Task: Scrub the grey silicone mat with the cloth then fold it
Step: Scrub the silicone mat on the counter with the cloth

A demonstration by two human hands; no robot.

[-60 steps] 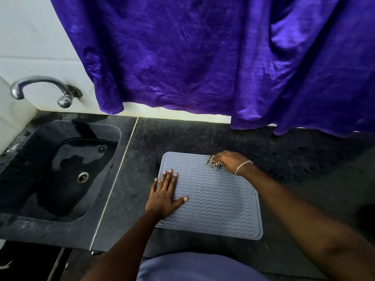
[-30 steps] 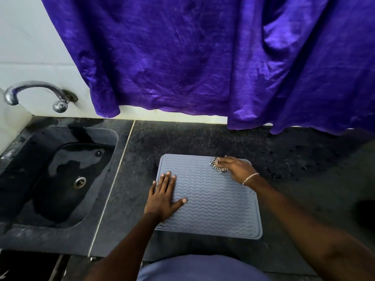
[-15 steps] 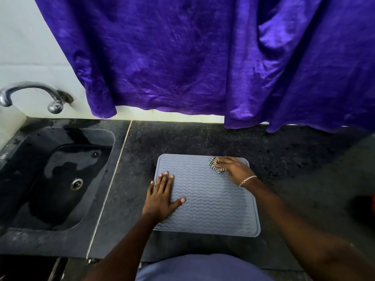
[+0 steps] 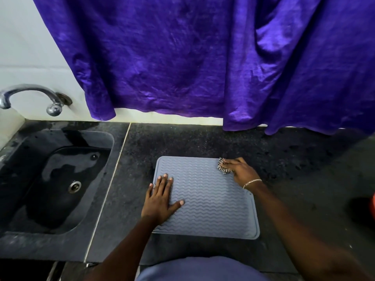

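Mat (image 4: 213, 201) is seen in grey-blue, ridged all over in rows of zigzag waves. Cloth (image 4: 223, 168) is patterned in a small dark-and-light check. Curtain (image 4: 182, 57) is dyed deep purple, mottled lighter in patches. Countertop (image 4: 182, 142) is finished in black with fine pale speckle. A thin cream joint line (image 4: 113, 179) is run beside the sink (image 4: 30, 199), which is done in glossy black. Drain (image 4: 75, 186) and tap (image 4: 30, 91) are finished in silver chrome. Wall (image 4: 24, 47) is painted white. Bracelet (image 4: 251, 182) is silver-toned. A red patch (image 4: 373, 205) is cut off at the right edge.
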